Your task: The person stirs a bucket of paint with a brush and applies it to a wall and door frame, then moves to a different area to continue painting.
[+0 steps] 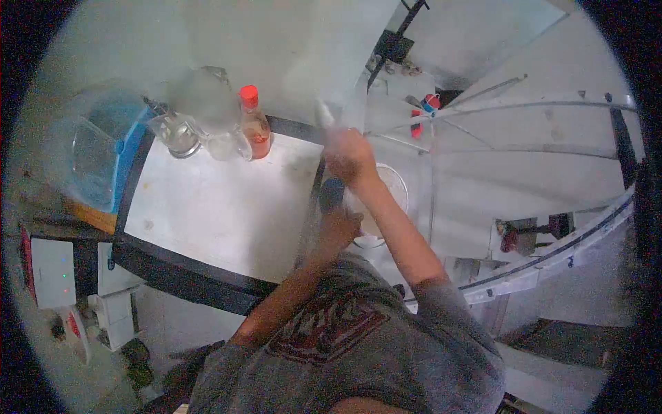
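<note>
My right hand (350, 155) is raised, with its fingers closed around a pale greyish object (328, 114). Motion blur hides what kind of thing it is. Below it, my left hand (340, 228) is closed beside a dark blue round object (332, 196); its grip is partly hidden. Just right of both hands is a round white container (394, 188), partly covered by my right forearm.
A white-topped table with a dark edge (221, 214) lies to the left. On its far side stand a red-capped bottle (256, 131) and clear jars (183, 138). A blue-framed clear bin (121, 152) is further left. A curved clear panel (524, 159) is at right.
</note>
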The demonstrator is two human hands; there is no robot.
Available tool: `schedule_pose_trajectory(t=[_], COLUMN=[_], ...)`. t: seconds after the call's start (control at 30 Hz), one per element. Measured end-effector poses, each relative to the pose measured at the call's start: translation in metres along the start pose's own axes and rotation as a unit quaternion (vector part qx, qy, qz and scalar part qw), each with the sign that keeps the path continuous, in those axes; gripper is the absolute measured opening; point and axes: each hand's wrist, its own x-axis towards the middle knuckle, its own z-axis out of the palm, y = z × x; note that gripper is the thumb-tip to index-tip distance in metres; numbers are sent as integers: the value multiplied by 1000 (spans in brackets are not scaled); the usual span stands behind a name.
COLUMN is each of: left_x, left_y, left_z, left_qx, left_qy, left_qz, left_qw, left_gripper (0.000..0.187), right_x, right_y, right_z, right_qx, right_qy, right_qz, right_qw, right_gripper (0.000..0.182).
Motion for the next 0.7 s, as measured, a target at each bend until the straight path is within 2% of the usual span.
schedule_pose_trajectory(t=[0.03, 0.1, 0.17, 0.2, 0.27, 0.3, 0.37, 0.4, 0.43, 0.47, 0.5, 0.57, 0.6, 0.67, 0.7], left_x=[1, 0, -2, -3, -14, -20, -13, 0, 4, 2, -8, -9, -7, -6, -8], left_y=[0, -1, 1, 3, 3, 5, -1, -14, -15, -20, -17, -9, -6, 2, 8], left_z=[1, 1, -2, -5, -7, -10, -6, 6, 10, 12, 7, -2, -6, -13, -12], left_qx=[-69, -38, -10, -46, -84, -115, -149, -74, 4, 6, 63, 119, 110, 100, 73], left_qy=[-7, -19, -29, -41, -53, -65, -75, -33, 8, 5, 38, 72, 12, -46, -28], left_qz=[-19, -30, -42, -13, 9, 8, 5, 3, 2, 3, 122, 242, 200, 154, 90], left_qw=[997, 999, 999, 998, 995, 991, 986, 997, 1000, 1000, 990, 960, 973, 982, 993], left_gripper=[46, 47, 49, 47, 46, 46, 46, 47, 47, 47, 39, 31, 34, 36, 35], right_x=[7, 17, 21, 18, 1, -7, -17, -16, -14, -12, -10, 0, -2, -4, -9], right_y=[-2, 9, 29, 29, 21, 14, 4, 4, 6, 10, 19, 38, 39, 35, 27], right_z=[5, 11, 20, 15, 3, -3, -10, -5, 5, 13, 18, 27, 22, 2, -5], right_qx=[22, 44, -42, -42, 15, 18, 74, 73, 72, 72, 71, 4, 5, 52, 53], right_qy=[10, 21, -6, -7, 129, 127, 108, 108, 34, -40, -39, -30, -29, 151, 149], right_qz=[2, 5, 19, 19, 50, 49, 47, 49, 37, 27, 30, 64, 65, 45, 45], right_qw=[1000, 999, 999, 999, 990, 991, 990, 990, 996, 996, 996, 998, 997, 986, 986], right_gripper=[30, 30, 28, 28, 24, 24, 22, 22, 23, 23, 23, 23, 23, 23, 23])
